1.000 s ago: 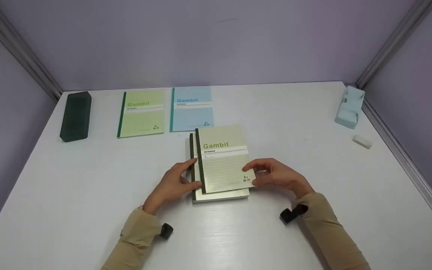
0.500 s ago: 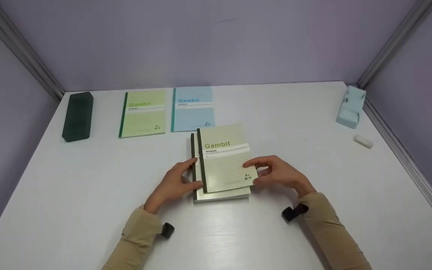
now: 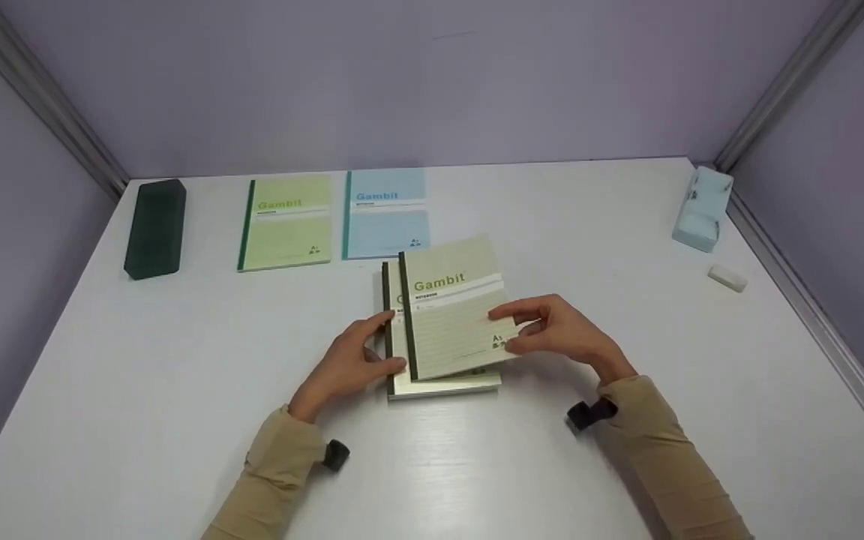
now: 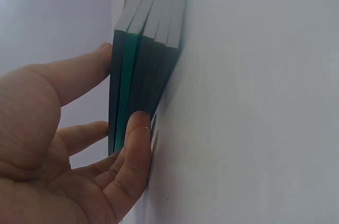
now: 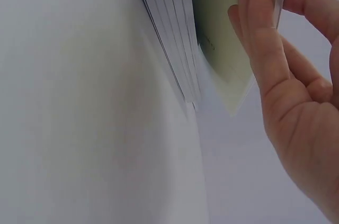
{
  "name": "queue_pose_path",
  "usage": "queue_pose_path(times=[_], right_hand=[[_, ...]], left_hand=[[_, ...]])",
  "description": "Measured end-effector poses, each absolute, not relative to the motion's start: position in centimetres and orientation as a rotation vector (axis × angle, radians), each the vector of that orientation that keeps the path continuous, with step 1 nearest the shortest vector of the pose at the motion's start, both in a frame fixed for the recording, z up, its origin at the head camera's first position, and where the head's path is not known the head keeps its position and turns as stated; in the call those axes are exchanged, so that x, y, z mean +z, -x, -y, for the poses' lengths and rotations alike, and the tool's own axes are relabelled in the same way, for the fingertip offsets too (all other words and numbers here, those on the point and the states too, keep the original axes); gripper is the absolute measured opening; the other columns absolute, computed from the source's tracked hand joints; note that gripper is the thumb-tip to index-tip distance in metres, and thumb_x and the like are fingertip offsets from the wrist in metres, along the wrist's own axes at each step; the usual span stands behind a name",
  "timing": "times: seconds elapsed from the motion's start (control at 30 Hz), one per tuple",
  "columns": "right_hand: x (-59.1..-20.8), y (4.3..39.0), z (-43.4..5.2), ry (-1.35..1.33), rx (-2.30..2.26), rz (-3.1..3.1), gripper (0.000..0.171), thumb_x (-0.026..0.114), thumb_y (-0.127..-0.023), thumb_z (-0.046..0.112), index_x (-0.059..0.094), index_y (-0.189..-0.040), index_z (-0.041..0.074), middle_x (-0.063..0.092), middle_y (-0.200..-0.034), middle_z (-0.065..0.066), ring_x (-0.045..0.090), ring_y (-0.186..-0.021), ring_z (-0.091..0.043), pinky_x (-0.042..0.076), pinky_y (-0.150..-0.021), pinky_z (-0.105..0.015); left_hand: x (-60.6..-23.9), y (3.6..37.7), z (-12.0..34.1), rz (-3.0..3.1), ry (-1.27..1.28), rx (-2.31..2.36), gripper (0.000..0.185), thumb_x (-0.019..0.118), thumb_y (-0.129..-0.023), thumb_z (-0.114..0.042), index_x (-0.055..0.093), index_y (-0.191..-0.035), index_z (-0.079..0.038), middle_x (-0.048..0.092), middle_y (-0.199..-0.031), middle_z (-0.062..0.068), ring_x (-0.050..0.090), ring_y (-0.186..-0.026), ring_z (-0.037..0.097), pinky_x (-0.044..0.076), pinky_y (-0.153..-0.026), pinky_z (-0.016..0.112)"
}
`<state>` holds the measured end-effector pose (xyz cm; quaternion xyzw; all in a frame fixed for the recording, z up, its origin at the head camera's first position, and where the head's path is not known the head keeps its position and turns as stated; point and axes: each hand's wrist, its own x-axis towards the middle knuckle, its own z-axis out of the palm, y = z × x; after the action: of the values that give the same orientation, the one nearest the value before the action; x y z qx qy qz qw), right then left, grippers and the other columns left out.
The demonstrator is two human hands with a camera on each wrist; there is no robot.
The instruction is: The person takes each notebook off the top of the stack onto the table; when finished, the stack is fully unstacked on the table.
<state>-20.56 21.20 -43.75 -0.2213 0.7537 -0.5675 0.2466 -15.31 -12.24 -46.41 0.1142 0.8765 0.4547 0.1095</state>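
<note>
A pile of notebooks sits in the middle of the white tabletop. The right hand pinches the top notebook at its 3 o'clock edge, thumb under and fingers on the cover, so this grip is closed on the book. The top notebook is tilted and its right side is lifted off the pile. The left hand is at the 9 o'clock side of the pile, with thumb and fingers pressed against the dark spines; its grip holds the pile. In the left wrist view the spines look dark green and teal, and the covers are cut off at the top. At 11 o'clock lie a green notebook and a blue notebook, side by side. A dark green case is at 10 o'clock. At 2 o'clock, a pale blue thing and a small white block are too small to make out.
</note>
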Motion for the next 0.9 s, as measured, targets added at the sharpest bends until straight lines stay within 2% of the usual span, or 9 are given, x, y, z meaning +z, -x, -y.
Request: queue_pose_path(times=[0.27, 0.5, 0.9], right_hand=[[-41.4, 21.2, -20.9, 0.603, -1.578, -2.086, 0.044, 0.076, -0.079, 0.004, 0.065, -0.121, 0.004, 0.062, -0.114, -0.015, 0.069, -0.083, -0.026, 0.055, -0.077, -0.037], [-39.7, 22.1, -21.3, 0.603, -1.564, -2.180, 0.043, 0.075, -0.079, 0.004, 0.065, -0.121, 0.004, 0.065, -0.112, -0.015, 0.069, -0.090, -0.027, 0.055, -0.077, -0.035], [-36.8, 24.5, -23.3, 0.591, -1.500, -2.360, 0.045, 0.074, -0.081, 0.003, 0.063, -0.124, 0.004, 0.063, -0.119, -0.017, 0.069, -0.094, -0.024, 0.055, -0.076, -0.034]], left_hand=[[-46.5, 15.5, 12.6, -2.562, -0.387, 1.385, 0.077, 0.075, -0.084, -0.025, 0.035, -0.149, -0.009, 0.042, -0.139, 0.021, 0.064, -0.081, 0.017, 0.049, -0.078, 0.038], [-46.3, 15.5, 12.7, -2.549, -0.321, 1.409, 0.081, 0.078, -0.081, -0.022, 0.035, -0.149, -0.012, 0.041, -0.141, 0.019, 0.063, -0.080, 0.015, 0.049, -0.077, 0.036], [-46.6, 15.6, 12.3, -2.535, -0.334, 1.405, 0.080, 0.078, -0.080, -0.022, 0.037, -0.148, -0.010, 0.043, -0.140, 0.021, 0.062, -0.080, 0.017, 0.049, -0.071, 0.033]])
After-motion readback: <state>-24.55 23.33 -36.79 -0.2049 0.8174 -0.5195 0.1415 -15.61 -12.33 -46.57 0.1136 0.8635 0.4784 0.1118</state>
